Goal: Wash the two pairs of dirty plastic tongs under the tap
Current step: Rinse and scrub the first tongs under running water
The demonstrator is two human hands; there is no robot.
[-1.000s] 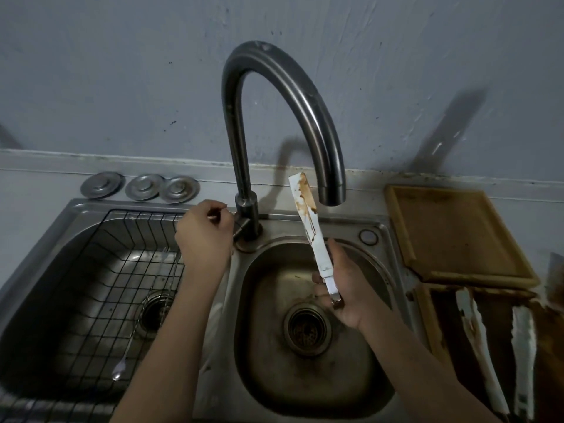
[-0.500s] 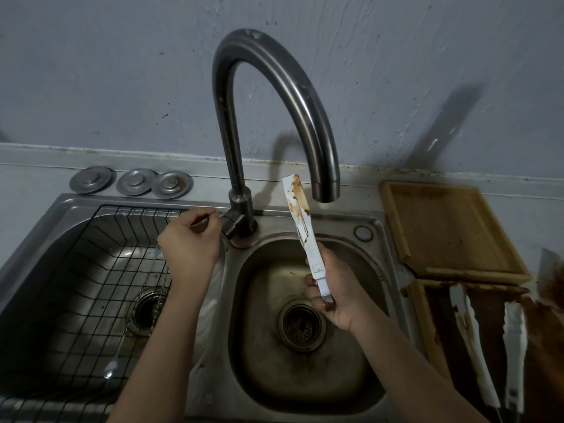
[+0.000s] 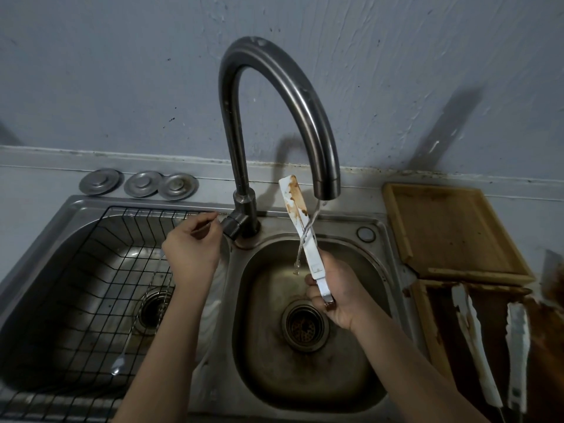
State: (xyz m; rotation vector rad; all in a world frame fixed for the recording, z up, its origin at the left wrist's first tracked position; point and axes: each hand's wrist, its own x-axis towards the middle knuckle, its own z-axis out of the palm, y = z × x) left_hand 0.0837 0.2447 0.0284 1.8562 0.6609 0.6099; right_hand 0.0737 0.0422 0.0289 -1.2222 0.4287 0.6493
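Note:
My right hand (image 3: 341, 296) grips the hinge end of a white pair of plastic tongs (image 3: 300, 221), closed flat and held upright over the right basin (image 3: 380, 248). Brown sauce stains cover the upper end, which sits just left of the tap (image 3: 274, 87) spout. A thin stream of water (image 3: 305, 239) falls from the spout and runs along the tongs. My left hand (image 3: 189, 254) pinches the thin tap lever (image 3: 203, 228) at the tap's base. A second stained white pair of tongs (image 3: 476, 346) lies spread apart in a dark wooden tray (image 3: 427, 325) at the right.
The left basin holds a black wire rack (image 3: 91, 270) and a long spoon (image 3: 117, 366). Three round metal lids (image 3: 139, 183) sit on the ledge behind it. An upturned wooden tray (image 3: 451, 227) lies right of the sink, against the grey wall.
Water has started running from the spout onto the tongs. My left hand has swung left and nearer with the lever. The tongs have stayed beside the spout.

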